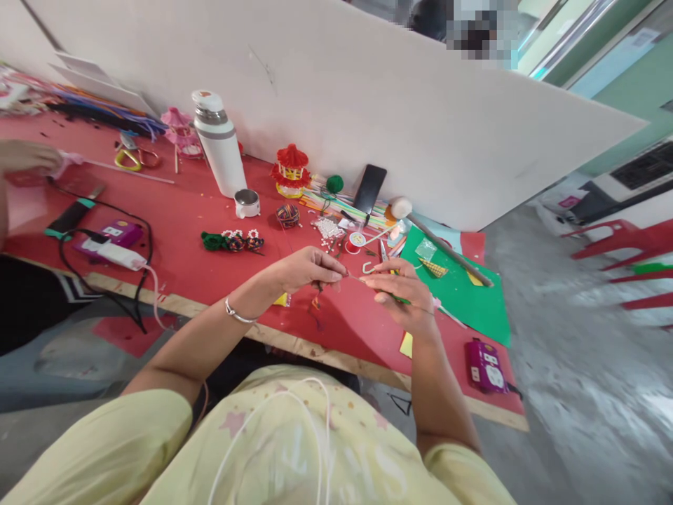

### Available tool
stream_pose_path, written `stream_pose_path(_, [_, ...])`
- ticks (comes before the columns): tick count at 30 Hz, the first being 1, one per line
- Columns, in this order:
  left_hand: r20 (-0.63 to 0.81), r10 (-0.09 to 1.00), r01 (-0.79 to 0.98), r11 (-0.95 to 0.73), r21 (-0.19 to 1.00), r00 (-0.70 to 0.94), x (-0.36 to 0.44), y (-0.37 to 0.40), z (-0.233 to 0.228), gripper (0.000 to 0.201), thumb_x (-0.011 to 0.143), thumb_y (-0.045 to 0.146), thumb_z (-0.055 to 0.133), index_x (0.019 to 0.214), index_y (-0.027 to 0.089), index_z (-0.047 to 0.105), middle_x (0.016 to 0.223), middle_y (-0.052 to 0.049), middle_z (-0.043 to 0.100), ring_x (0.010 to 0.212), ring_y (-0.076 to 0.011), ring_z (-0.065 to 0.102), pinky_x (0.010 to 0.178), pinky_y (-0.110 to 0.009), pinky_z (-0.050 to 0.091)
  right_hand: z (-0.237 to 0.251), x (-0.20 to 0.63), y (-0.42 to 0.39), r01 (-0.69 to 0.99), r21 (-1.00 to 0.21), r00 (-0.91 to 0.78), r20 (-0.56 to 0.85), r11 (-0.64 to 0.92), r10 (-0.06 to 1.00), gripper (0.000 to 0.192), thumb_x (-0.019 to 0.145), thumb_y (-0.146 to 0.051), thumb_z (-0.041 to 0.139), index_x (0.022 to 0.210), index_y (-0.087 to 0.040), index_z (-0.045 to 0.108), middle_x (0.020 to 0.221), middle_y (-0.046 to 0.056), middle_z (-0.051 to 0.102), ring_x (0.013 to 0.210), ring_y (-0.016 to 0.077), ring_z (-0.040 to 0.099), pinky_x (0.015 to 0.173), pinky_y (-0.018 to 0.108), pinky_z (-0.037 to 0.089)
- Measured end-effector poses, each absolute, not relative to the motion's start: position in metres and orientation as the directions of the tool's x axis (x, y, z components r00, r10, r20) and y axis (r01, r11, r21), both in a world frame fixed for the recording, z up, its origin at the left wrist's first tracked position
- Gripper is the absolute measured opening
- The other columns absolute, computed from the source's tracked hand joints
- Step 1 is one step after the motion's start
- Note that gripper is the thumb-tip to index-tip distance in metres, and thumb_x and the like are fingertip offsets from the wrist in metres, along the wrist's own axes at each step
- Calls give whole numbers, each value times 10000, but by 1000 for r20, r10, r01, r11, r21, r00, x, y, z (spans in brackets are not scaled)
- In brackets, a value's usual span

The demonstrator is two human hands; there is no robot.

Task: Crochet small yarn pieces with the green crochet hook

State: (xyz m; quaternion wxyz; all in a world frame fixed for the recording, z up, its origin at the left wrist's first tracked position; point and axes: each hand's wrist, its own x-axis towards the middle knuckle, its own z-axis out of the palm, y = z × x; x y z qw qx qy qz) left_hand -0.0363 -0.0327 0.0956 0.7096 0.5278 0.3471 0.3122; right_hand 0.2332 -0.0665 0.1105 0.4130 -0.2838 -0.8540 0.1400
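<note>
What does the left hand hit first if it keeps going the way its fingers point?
Most likely the right hand. The left hand points its pinched fingertips to the right along a thin strand, and the right hand's fingertips sit just past them on the same strand. Depth is unclear, but they look nearly level.

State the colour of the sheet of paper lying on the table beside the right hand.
Green; the paper sheet shows best in the head view.

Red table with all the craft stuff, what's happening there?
A person in a yellow shirt holds both hands over the red table. The left hand and right hand pinch a thin green strip between them. White beads, a green sheet and a white flask sit nearby.
</note>
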Motion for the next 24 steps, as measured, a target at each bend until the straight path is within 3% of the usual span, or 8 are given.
stream_pose_path(7, [-112, 794, -135, 237, 962, 598, -30, -42, 100, 407, 743, 277, 854, 1121, 131, 813, 708, -47, 737, 588, -83, 580, 559, -199, 414, 92, 213, -88, 478, -396, -338, 741, 784, 580, 246, 959, -389, 686, 1192, -364, 762, 1119, 4, 831, 1126, 278, 700, 1025, 547, 523])
stream_pose_path(14, [-134, 773, -203, 322, 925, 620, -22, -49, 97, 386, 730, 302, 877, 1049, 96, 809, 729, -63, 722, 600, -86, 587, 543, -192, 409, 66, 191, -98, 527, -370, -198, 822, 765, 534, 316, 976, -344, 667, 1288, -359, 713, 1161, 25, 821, 1148, 279, 686, 969, 515, 542])
stream_pose_path(19, [-126, 779, -240, 336, 911, 614, -23, -51, 99, 391, 701, 289, 894, 1023, 86, 805, 717, -52, 704, 589, -78, 575, 522, -186, 389, 59, 183, -99, 610, -265, -181, 871, 747, 456, 385, 957, -345, 698, 1341, -370, 679, 1179, 26, 818, 1149, 272, 683, 1024, 512, 496])
stream_pose_path(24, [-168, 778, -188, 345, 919, 605, -32, -46, 97, 417, 712, 268, 878, 1086, 95, 811, 684, -56, 722, 544, -66, 542, 520, -189, 388, 67, 198, -94, 567, -302, -285, 801, 766, 527, 321, 962, -400, 687, 1282, -389, 714, 1158, 2, 824, 1139, 272, 688, 1010, 508, 488])
